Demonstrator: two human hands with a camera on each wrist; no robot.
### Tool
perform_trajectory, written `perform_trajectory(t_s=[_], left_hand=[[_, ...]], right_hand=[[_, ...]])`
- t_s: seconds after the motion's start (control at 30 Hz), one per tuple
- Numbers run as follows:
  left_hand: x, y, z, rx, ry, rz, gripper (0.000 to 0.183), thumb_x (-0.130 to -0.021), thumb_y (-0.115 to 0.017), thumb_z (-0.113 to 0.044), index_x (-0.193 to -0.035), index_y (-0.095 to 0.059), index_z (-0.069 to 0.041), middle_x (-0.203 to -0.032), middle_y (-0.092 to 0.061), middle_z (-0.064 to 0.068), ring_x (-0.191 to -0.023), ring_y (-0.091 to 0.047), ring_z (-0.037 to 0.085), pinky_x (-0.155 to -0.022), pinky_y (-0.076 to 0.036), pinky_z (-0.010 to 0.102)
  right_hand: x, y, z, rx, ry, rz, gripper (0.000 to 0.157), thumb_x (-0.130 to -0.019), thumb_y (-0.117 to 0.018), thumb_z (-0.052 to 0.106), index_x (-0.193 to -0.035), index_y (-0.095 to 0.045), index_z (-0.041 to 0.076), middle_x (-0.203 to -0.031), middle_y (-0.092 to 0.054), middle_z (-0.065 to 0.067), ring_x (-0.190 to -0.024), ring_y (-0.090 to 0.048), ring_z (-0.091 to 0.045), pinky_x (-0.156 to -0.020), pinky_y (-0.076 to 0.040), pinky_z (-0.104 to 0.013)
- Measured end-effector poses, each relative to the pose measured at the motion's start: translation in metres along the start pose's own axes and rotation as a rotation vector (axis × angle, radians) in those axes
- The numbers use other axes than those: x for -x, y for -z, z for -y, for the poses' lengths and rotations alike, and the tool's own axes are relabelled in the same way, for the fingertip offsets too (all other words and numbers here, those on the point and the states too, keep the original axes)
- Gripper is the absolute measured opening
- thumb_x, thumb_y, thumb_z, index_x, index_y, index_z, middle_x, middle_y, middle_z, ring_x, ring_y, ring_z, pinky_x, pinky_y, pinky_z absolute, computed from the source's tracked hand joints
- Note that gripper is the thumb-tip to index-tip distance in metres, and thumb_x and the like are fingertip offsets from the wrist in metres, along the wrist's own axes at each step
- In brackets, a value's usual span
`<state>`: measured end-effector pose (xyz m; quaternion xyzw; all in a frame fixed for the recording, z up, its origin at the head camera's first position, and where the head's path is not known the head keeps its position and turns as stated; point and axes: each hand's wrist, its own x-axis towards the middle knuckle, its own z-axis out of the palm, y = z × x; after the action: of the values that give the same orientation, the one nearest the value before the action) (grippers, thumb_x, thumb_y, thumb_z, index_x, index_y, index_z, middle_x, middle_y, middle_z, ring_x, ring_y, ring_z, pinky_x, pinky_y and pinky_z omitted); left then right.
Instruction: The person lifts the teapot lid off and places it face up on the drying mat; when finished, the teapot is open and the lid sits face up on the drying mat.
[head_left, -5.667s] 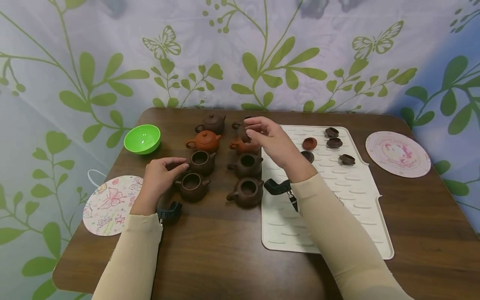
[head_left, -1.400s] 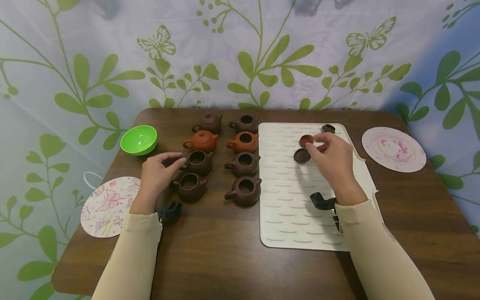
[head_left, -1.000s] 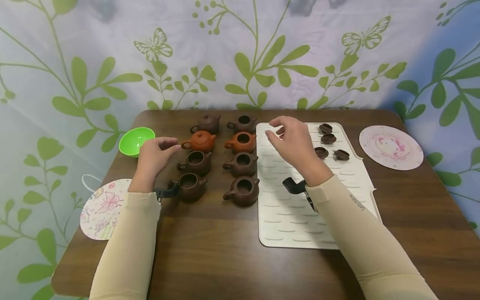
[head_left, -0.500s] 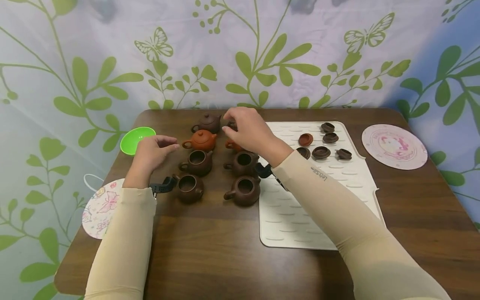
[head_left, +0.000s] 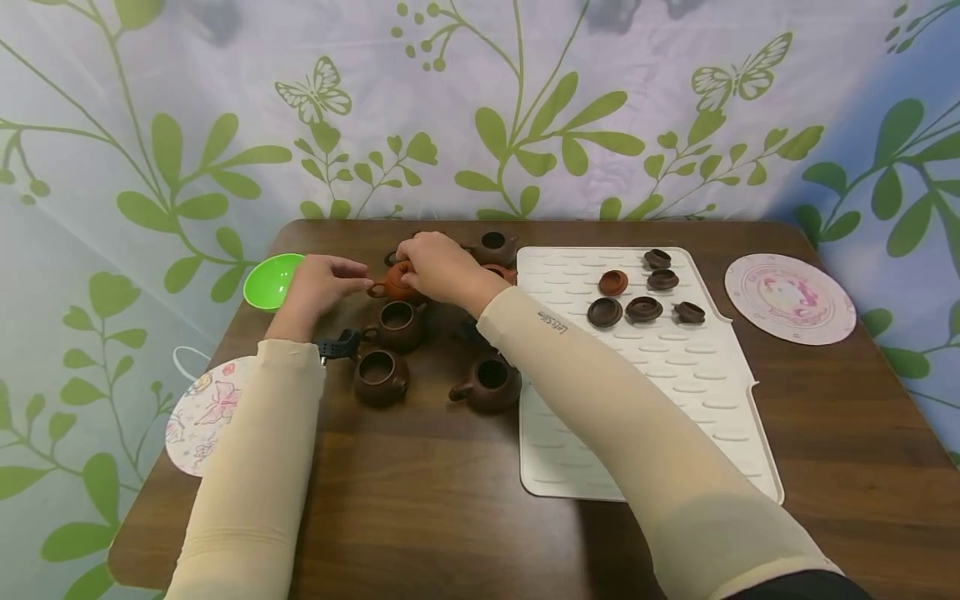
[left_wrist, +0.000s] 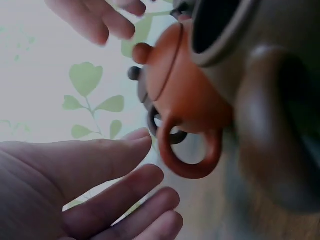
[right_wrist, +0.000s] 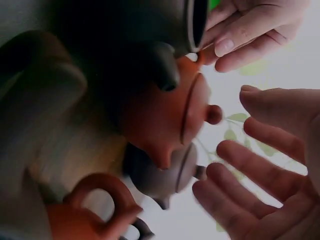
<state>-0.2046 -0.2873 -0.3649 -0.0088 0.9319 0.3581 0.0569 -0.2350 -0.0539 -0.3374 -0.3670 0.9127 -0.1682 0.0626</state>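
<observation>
A lidded orange teapot (head_left: 395, 284) stands in the left row, behind two lidless dark brown teapots (head_left: 405, 340). Beside its loop handle is my left hand (head_left: 317, 287), thumb and fingers apart and holding nothing. My right hand (head_left: 444, 271) hovers over the orange teapot near its lid knob (right_wrist: 214, 114); the right wrist view shows spread fingers, apart from the knob. A lidded dark teapot (right_wrist: 162, 172) sits behind, mostly hidden by my right hand in the head view. The right row's lidless teapots (head_left: 491, 398) are partly covered by my right arm.
On the white mat (head_left: 570, 450) to the right lie an orange lid (head_left: 613, 283) and several dark lids (head_left: 643, 309). A green bowl (head_left: 267, 283) stands at the back left. Round patterned mats (head_left: 791, 298) lie at both sides.
A dark lid has been added on the mat since the oldest frame. My right hand has swung left from the lids to the orange teapot. My left hand has moved back beside its handle.
</observation>
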Motion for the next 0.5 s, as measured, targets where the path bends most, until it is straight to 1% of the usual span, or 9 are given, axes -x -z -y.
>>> perform_trajectory(t_s=[0.1,0.17,0.37,0.5], left_hand=[[-0.003,-0.005,0.002,0.006,0.004,0.018,0.043,-0.098,-0.08,-0.025,-0.131,-0.073,0.002,-0.13,-0.069,0.023,-0.126,-0.058,0.04,-0.106,-0.046,0.055],[-0.004,-0.009,0.002,0.008,0.003,0.026,0.042,-0.098,-0.08,-0.024,-0.13,-0.073,0.002,-0.13,-0.069,0.023,-0.127,-0.057,0.04,-0.106,-0.045,0.055],[-0.002,-0.013,0.002,0.004,0.002,0.028,0.033,-0.102,-0.075,-0.02,-0.126,-0.076,0.001,-0.126,-0.07,0.023,-0.12,-0.06,0.038,-0.097,-0.051,0.05],[-0.001,-0.013,0.001,0.02,0.003,0.025,0.032,-0.102,-0.074,-0.02,-0.125,-0.076,0.002,-0.124,-0.071,0.024,-0.116,-0.063,0.036,-0.095,-0.052,0.047]], right_hand=[[-0.007,-0.006,-0.001,0.038,-0.029,0.04,0.042,-0.108,-0.065,0.023,-0.146,-0.061,0.006,-0.137,-0.064,-0.01,-0.126,-0.058,-0.026,-0.103,-0.049,-0.036],[-0.009,-0.009,-0.003,0.051,-0.046,0.055,0.041,-0.109,-0.063,0.024,-0.146,-0.061,0.007,-0.137,-0.064,-0.01,-0.126,-0.058,-0.026,-0.103,-0.048,-0.036],[-0.01,-0.014,-0.007,0.044,-0.083,0.053,0.037,-0.11,-0.061,0.026,-0.142,-0.064,0.008,-0.133,-0.066,-0.008,-0.121,-0.061,-0.024,-0.1,-0.05,-0.036],[-0.013,-0.017,-0.007,0.044,-0.09,0.043,0.037,-0.111,-0.06,0.029,-0.142,-0.064,0.01,-0.131,-0.067,-0.005,-0.117,-0.063,-0.021,-0.096,-0.051,-0.034]])
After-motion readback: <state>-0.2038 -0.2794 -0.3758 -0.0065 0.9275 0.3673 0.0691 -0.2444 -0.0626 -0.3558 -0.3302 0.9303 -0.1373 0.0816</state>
